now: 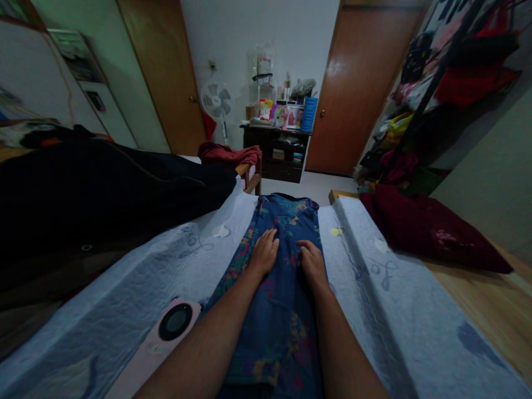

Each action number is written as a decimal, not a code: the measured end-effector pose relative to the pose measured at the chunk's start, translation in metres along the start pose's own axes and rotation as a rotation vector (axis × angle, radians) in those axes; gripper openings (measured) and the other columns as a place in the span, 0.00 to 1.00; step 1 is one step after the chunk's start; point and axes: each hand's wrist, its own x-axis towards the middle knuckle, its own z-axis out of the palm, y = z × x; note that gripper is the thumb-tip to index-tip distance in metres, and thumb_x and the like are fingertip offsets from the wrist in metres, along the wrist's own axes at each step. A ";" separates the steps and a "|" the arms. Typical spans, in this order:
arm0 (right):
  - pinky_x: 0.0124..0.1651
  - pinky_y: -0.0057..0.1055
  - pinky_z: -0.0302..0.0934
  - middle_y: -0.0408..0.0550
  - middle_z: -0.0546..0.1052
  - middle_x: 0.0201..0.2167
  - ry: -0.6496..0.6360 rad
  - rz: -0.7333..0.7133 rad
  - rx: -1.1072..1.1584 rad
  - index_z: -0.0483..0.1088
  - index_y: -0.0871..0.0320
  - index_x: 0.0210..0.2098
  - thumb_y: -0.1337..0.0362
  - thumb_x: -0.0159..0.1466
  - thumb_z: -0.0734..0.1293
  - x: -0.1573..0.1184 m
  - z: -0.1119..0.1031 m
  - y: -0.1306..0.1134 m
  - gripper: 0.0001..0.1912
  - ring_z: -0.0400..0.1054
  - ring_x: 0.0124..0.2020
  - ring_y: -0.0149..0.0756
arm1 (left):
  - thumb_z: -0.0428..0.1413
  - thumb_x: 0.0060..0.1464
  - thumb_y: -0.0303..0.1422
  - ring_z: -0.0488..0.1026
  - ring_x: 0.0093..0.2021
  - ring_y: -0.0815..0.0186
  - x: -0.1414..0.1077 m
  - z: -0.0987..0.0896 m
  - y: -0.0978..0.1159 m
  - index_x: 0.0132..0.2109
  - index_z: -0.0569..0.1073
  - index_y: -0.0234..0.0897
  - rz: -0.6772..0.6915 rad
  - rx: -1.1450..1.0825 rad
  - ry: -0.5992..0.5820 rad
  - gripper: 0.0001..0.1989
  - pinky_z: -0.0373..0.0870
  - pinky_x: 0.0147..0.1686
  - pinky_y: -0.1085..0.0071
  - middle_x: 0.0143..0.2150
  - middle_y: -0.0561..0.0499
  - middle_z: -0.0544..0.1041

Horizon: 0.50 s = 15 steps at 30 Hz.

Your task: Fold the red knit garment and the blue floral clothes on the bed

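A long blue garment (266, 310) with a colourful floral print lies lengthwise on the bed, its dark-edged end pointing away from me. My left hand (265, 252) rests flat on its left half, fingers stretched forward and close together. On the right side of the cloth is my right hand (312, 265), its index finger reaching inward and the other fingers bent and partly hidden. No cloth shows gripped in either hand. Beside my left forearm lies a pink phone (143, 360) with a round black camera ring, partly covered by that arm.
Light patterned bedding (203, 260) spreads around the garment. Dark clothing (103, 205) is heaped at left; a maroon folded cloth (432, 230) lies at right. Beyond the bed stand a fan (216, 101), a dark cabinet (285, 173) and a clothes rack (432, 91).
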 end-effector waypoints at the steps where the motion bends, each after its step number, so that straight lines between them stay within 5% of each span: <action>1: 0.29 0.29 0.60 0.44 0.75 0.24 -0.027 0.012 0.078 0.72 0.58 0.44 0.66 0.61 0.54 0.000 0.000 0.002 0.18 0.68 0.24 0.36 | 0.39 0.65 0.35 0.56 0.68 0.61 0.001 -0.001 -0.001 0.63 0.62 0.32 0.004 -0.020 0.000 0.24 0.51 0.67 0.59 0.66 0.41 0.64; 4: 0.33 0.29 0.63 0.44 0.76 0.29 -0.098 -0.053 0.148 0.70 0.58 0.48 0.69 0.58 0.56 0.001 -0.002 0.007 0.21 0.69 0.28 0.35 | 0.39 0.65 0.35 0.56 0.68 0.62 0.002 -0.002 -0.002 0.63 0.63 0.32 0.005 -0.065 0.005 0.23 0.52 0.67 0.59 0.65 0.42 0.65; 8: 0.47 0.36 0.62 0.48 0.75 0.39 -0.082 -0.191 -0.114 0.70 0.56 0.51 0.70 0.55 0.61 -0.003 -0.006 0.008 0.23 0.68 0.40 0.39 | 0.39 0.65 0.35 0.56 0.67 0.61 0.002 -0.002 -0.003 0.62 0.64 0.32 0.008 -0.078 0.008 0.23 0.52 0.67 0.58 0.65 0.42 0.65; 11: 0.50 0.40 0.59 0.53 0.74 0.43 -0.025 -0.203 -0.315 0.71 0.55 0.53 0.68 0.56 0.65 -0.006 -0.004 0.004 0.24 0.65 0.43 0.43 | 0.40 0.65 0.35 0.57 0.67 0.61 0.002 -0.001 -0.002 0.61 0.64 0.33 0.009 -0.077 0.006 0.23 0.52 0.67 0.58 0.64 0.42 0.65; 15: 0.53 0.40 0.57 0.52 0.75 0.48 -0.030 -0.178 -0.310 0.71 0.53 0.54 0.66 0.62 0.63 -0.005 0.002 -0.001 0.21 0.65 0.47 0.44 | 0.39 0.65 0.35 0.57 0.67 0.60 0.002 0.000 -0.001 0.62 0.64 0.32 -0.002 -0.075 0.005 0.23 0.52 0.66 0.57 0.65 0.41 0.65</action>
